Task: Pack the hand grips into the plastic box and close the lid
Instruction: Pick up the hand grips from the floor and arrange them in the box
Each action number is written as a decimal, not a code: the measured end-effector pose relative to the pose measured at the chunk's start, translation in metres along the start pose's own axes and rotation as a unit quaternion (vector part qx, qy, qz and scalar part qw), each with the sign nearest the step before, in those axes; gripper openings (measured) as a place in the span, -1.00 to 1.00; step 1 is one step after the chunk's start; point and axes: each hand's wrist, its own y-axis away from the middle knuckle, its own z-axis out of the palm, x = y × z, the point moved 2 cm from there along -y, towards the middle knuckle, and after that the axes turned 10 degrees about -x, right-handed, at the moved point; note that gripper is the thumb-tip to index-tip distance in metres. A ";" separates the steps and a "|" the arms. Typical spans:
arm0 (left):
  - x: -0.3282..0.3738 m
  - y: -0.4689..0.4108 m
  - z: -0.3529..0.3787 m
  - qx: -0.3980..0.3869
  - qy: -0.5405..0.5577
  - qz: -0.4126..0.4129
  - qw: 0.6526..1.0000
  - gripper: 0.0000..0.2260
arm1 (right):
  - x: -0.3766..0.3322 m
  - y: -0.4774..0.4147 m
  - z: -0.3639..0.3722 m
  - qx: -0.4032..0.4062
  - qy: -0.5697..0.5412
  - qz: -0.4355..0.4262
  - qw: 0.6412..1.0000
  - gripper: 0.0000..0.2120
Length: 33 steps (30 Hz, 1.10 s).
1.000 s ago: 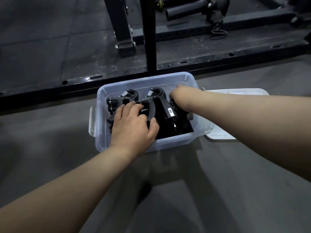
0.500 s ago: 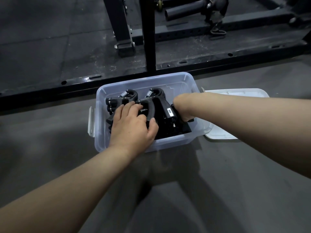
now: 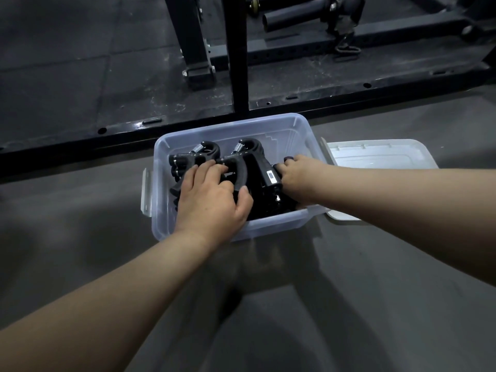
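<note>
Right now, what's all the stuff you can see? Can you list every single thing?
plastic box: one, clear, open, on the grey floor.
hand grips: several, black with silver springs, inside the box; exact count hidden.
lid: one, whitish, lying on the floor right of the box.
rack frame: one, black metal, behind the box.
bar: one, black, at the top of the view.
left grip: one, curled over a handle in the box.
right grip: one, fingers curled round a hand grip at the box's right side.

Dim grey floor (image 3: 80, 251), black steel rack (image 3: 236, 55)
</note>
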 end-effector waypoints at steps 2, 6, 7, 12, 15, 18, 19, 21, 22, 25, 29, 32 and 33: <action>0.001 0.000 0.000 -0.001 -0.001 0.000 1.000 -0.47 | -0.002 0.004 -0.001 0.010 0.035 -0.006 0.999 -0.60; 0.001 0.000 0.000 0.000 -0.003 -0.002 1.000 -0.46 | -0.003 0.006 0.002 0.016 0.085 -0.033 0.996 -0.61; 0.001 0.000 0.000 0.002 -0.002 -0.002 1.000 -0.46 | -0.003 0.004 0.003 0.024 0.090 -0.039 0.995 -0.62; 0.000 0.000 -0.001 0.002 -0.004 -0.010 1.000 -0.47 | -0.004 -0.002 0.010 0.059 0.127 -0.054 0.989 -0.62; 0.000 0.000 -0.001 0.006 -0.004 -0.016 1.000 -0.48 | -0.002 0.000 0.011 0.074 0.136 -0.062 0.986 -0.66; 0.000 0.000 0.000 0.008 -0.004 -0.017 1.000 -0.48 | -0.003 0.004 0.007 0.069 0.101 -0.038 0.992 -0.75; 0.000 0.000 0.000 0.007 -0.003 -0.016 1.000 -0.48 | -0.003 0.005 0.004 0.059 0.081 -0.035 0.994 -0.73; -0.001 0.000 0.001 0.009 -0.001 -0.014 1.000 -0.48 | -0.001 0.007 -0.004 -0.001 0.001 -0.024 1.000 -0.68; -0.002 0.000 0.001 0.011 -0.001 -0.013 1.000 -0.49 | 0.001 0.007 -0.008 -0.035 -0.031 -0.032 0.998 -0.64; -0.002 -0.001 0.001 0.013 0.000 -0.013 1.000 -0.49 | 0.007 0.007 -0.016 -0.098 -0.060 -0.044 0.992 -0.64; -0.002 -0.001 0.001 0.012 0.003 -0.011 1.000 -0.49 | 0.006 0.008 -0.001 -0.075 0.009 -0.034 0.997 -0.68; -0.002 -0.001 0.001 0.013 0.002 -0.012 1.000 -0.49 | 0.003 0.009 0.006 0.001 0.039 -0.014 0.999 -0.70; -0.002 -0.001 0.001 0.012 0.001 -0.012 1.000 -0.48 | 0.003 0.008 0.007 0.015 0.035 -0.008 0.999 -0.69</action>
